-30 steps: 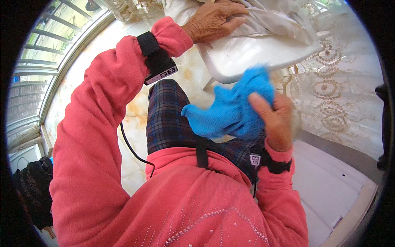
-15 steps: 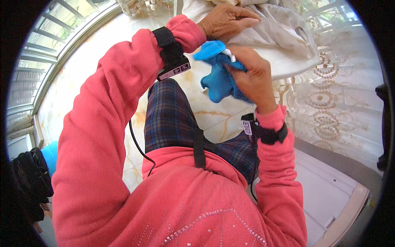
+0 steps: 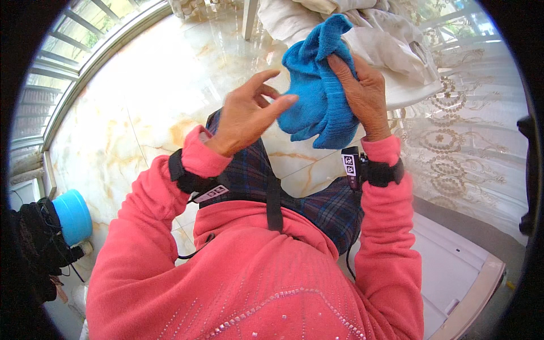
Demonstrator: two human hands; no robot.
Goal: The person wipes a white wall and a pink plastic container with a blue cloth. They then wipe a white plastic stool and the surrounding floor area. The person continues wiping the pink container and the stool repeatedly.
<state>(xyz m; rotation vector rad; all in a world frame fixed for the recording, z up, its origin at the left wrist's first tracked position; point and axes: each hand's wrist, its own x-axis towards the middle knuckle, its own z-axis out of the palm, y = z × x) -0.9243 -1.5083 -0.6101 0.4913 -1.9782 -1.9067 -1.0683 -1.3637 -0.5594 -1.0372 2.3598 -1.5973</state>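
Note:
A bright blue ribbed cloth (image 3: 309, 107) hangs crumpled from my right hand (image 3: 365, 93), which grips it with the thumb across its front. Just left of it my left hand (image 3: 246, 116) is raised with fingers bent and apart, its thumb reaching close to the cloth's left side; whether it touches is hard to tell. Behind the cloth, white fabric (image 3: 379, 39) lies bunched on a white chair or stool (image 3: 408, 88). My plaid trouser legs (image 3: 323, 212) show below both hands.
Marbled floor (image 3: 147, 90) spreads between me and a barred window (image 3: 68, 45). A blue cylindrical container (image 3: 72, 218) and black bags (image 3: 37, 243) sit at the lower left. A lace curtain (image 3: 459, 113) hangs at the right, above a pale panel (image 3: 442, 266).
My left hand has left the white fabric and come down toward me, beside the cloth. My right hand has raised the blue cloth higher, in front of the fabric on the seat.

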